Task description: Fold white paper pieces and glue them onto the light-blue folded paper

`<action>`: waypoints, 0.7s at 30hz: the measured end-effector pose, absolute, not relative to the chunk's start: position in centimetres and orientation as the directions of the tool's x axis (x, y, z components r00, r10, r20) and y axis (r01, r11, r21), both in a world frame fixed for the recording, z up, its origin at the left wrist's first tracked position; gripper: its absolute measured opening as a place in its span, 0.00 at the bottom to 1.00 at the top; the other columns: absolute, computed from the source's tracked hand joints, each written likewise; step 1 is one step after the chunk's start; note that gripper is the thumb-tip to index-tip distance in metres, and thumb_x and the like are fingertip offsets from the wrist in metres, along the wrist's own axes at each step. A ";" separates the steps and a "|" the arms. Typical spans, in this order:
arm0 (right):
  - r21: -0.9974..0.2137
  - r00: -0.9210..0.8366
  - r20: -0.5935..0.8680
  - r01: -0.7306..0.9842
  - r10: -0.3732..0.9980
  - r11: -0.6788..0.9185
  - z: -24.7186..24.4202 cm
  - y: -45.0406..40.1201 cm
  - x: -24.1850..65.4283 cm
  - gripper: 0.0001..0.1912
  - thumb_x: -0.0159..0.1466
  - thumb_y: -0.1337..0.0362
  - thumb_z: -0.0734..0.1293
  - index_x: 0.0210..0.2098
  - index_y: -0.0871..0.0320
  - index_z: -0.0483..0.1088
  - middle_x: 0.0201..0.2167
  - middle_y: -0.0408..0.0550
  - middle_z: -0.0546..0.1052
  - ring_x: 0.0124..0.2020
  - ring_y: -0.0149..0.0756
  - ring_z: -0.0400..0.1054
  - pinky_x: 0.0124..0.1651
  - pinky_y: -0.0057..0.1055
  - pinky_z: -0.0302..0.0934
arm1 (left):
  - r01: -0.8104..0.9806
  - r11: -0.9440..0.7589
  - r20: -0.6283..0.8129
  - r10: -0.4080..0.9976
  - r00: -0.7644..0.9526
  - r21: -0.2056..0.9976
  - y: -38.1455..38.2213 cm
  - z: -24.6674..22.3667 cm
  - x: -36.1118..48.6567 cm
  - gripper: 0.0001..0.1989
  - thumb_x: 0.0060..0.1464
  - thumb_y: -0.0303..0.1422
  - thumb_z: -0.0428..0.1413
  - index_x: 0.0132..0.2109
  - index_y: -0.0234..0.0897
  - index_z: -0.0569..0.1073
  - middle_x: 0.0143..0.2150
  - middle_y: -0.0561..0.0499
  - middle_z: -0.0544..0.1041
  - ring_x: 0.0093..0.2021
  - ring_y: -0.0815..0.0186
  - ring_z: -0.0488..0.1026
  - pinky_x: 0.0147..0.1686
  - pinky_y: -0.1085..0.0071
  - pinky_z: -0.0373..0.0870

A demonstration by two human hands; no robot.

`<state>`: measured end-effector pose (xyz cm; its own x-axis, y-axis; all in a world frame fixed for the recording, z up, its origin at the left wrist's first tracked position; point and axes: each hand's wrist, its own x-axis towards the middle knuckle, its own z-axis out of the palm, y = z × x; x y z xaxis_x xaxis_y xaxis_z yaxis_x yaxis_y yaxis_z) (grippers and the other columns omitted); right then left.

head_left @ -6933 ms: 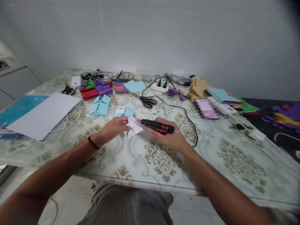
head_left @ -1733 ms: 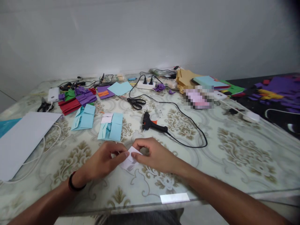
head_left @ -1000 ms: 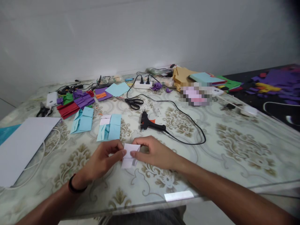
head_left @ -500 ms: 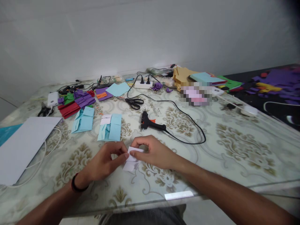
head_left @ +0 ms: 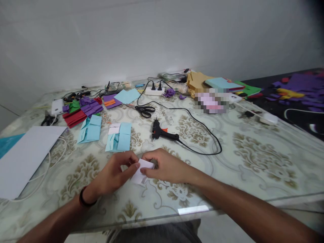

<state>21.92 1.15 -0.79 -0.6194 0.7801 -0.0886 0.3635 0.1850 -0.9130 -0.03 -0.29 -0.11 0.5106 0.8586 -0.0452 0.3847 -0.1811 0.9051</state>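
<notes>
A small white paper piece [head_left: 139, 176] is pinched between both hands near the table's front. My left hand [head_left: 117, 173] grips its upper left edge between thumb and fingers, a dark band round the wrist. My right hand [head_left: 162, 166] pinches its right side, with the thumb on top. Just behind the hands lies a black glue gun [head_left: 164, 133] with an orange trigger. Beyond my left hand are a folded light blue paper with a white square [head_left: 124, 138] and another folded light blue paper [head_left: 91, 130].
Black scissors [head_left: 145, 111] and a white power strip [head_left: 155, 91] lie behind the glue gun, whose cable loops rightward. White sheets [head_left: 27, 158] and a white cable are at left. Coloured papers [head_left: 222, 84] are stacked at back right; purple and red strips [head_left: 76, 118] lie at back left.
The white paper has shifted slightly in the fingers, and the crease across it no longer shows. Both hands have moved only a little.
</notes>
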 end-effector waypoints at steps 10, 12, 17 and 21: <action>-0.864 -0.667 -0.064 0.409 0.743 0.293 -1.3 1.1 22.0 0.10 0.62 0.62 0.69 0.26 0.60 0.71 0.21 0.38 0.67 0.24 0.27 0.59 0.26 0.26 0.49 | 0.394 -0.183 -0.051 0.856 0.514 0.901 -0.2 -0.2 0.1 0.10 0.67 0.38 0.56 0.38 0.37 0.75 0.33 0.53 0.75 0.33 0.68 0.70 0.32 0.72 0.64; -0.859 -0.677 -0.052 0.405 0.734 0.313 -1.4 1.1 22.0 0.11 0.63 0.61 0.69 0.27 0.60 0.71 0.21 0.37 0.66 0.24 0.27 0.58 0.26 0.26 0.48 | 0.384 -0.172 -0.054 0.857 0.512 0.907 -0.2 0.0 0.1 0.11 0.67 0.38 0.56 0.37 0.37 0.75 0.33 0.52 0.75 0.33 0.68 0.70 0.32 0.72 0.64; -0.891 -0.680 -0.007 0.336 0.733 0.304 -1.2 1.1 22.1 0.12 0.66 0.61 0.68 0.27 0.60 0.70 0.22 0.38 0.66 0.26 0.27 0.58 0.29 0.26 0.51 | 0.312 -0.121 -0.050 0.871 0.489 0.943 -0.3 0.2 0.0 0.13 0.66 0.39 0.57 0.35 0.36 0.73 0.30 0.54 0.72 0.31 0.69 0.67 0.32 0.73 0.62; -0.916 -0.636 -0.003 0.311 0.772 0.253 -0.7 1.3 22.4 0.14 0.70 0.56 0.66 0.33 0.59 0.73 0.27 0.41 0.71 0.29 0.30 0.62 0.32 0.27 0.54 | 0.299 -0.094 -0.033 0.919 0.394 0.949 -0.1 -0.3 -0.3 0.14 0.66 0.40 0.56 0.35 0.36 0.72 0.28 0.56 0.68 0.29 0.70 0.64 0.29 0.73 0.60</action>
<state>22.42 1.29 -0.65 -0.6362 0.7715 -0.0029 0.3109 0.2529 -0.9162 -0.29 -0.11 -0.27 0.3939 0.9185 -0.0331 0.2994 -0.0941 0.9495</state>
